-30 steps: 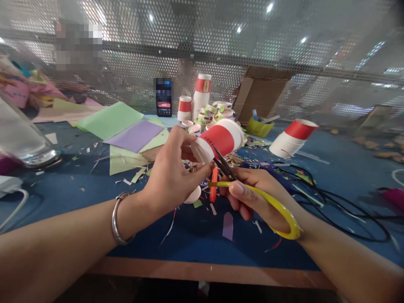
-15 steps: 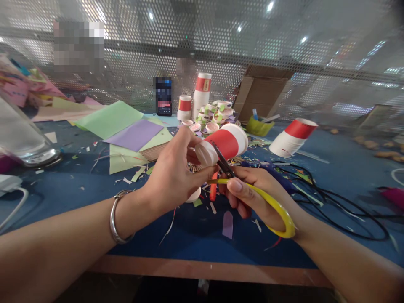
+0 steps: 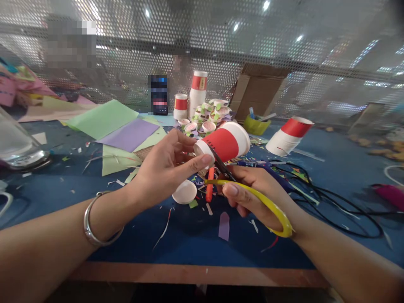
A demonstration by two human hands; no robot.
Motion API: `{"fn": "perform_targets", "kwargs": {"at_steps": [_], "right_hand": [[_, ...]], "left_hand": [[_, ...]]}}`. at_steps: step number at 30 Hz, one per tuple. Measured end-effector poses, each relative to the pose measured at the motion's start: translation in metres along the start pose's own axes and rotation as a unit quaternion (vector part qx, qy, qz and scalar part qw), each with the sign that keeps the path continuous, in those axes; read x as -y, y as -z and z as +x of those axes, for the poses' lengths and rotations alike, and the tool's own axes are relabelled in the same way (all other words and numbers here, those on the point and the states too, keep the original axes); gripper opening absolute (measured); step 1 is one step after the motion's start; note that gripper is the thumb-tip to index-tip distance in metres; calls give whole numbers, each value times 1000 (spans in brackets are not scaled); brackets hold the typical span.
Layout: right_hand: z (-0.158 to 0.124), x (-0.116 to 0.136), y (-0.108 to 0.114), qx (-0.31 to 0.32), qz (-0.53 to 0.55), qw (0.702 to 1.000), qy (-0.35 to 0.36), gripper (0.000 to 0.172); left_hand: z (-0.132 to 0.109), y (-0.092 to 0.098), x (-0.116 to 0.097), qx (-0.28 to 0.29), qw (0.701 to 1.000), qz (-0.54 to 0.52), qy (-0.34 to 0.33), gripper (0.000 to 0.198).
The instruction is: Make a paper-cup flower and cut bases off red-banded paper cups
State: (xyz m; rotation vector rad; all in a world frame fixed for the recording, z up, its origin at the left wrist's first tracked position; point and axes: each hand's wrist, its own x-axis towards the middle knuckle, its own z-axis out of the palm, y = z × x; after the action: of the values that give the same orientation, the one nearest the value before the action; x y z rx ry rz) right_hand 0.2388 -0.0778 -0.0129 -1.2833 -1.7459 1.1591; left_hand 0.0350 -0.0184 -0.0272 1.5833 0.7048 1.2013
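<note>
A red and white paper cup [image 3: 224, 143] is tilted on its side in the air, its wider rim pointing right. My left hand [image 3: 172, 164] grips the cup's left end between thumb and fingers. In my right hand [image 3: 249, 185] are scissors [image 3: 261, 194] with yellow handles, their dark blades lying against the cup near its left end. Whether the blades pass into the paper I cannot tell. Below the cup, a white round disc [image 3: 184, 192] and an orange stick-like piece [image 3: 209, 185] lie on the blue table [image 3: 195, 235].
Small cut cup pieces [image 3: 210, 115] are heaped behind, beside stacked cups [image 3: 198, 94] and a phone [image 3: 158, 96]. More nested cups [image 3: 288, 136] lean at right, near black cables [image 3: 331, 202]. Coloured paper sheets [image 3: 126, 134] and a glass [image 3: 22, 143] occupy the left.
My left hand has shifted left and turned, its thumb now along the cup's end. The white disc below shows more fully. The view has moved slightly right.
</note>
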Motion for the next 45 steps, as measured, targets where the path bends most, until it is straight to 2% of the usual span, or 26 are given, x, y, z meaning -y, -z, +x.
{"fn": "perform_targets", "kwargs": {"at_steps": [4,11,20,25,34,37,45], "right_hand": [[0,2,0,-9,-23,1000,-3,59],[2,1,-1,-7,-6,1000,-17,54],[0,4,-6,-38,-32,998,-24,52],[3,-2,-6,-36,-30,999,-4,55],[4,-10,-4,-53,-46,997,-31,55],[3,-11,-4,-49,-37,997,-54,53],[-3,-1,-6,-63,-49,995,-53,50]], "left_hand": [[0,-4,4,-21,999,16,-23,36],[-4,-6,6,-51,996,59,-42,33],[-6,-5,1,-52,992,102,-58,33],[-6,-7,0,-47,993,94,-57,33],[-5,-5,3,-45,991,102,-76,30],[-5,-4,3,-41,987,121,-95,28],[-8,-2,4,-21,974,174,-145,27]]}}
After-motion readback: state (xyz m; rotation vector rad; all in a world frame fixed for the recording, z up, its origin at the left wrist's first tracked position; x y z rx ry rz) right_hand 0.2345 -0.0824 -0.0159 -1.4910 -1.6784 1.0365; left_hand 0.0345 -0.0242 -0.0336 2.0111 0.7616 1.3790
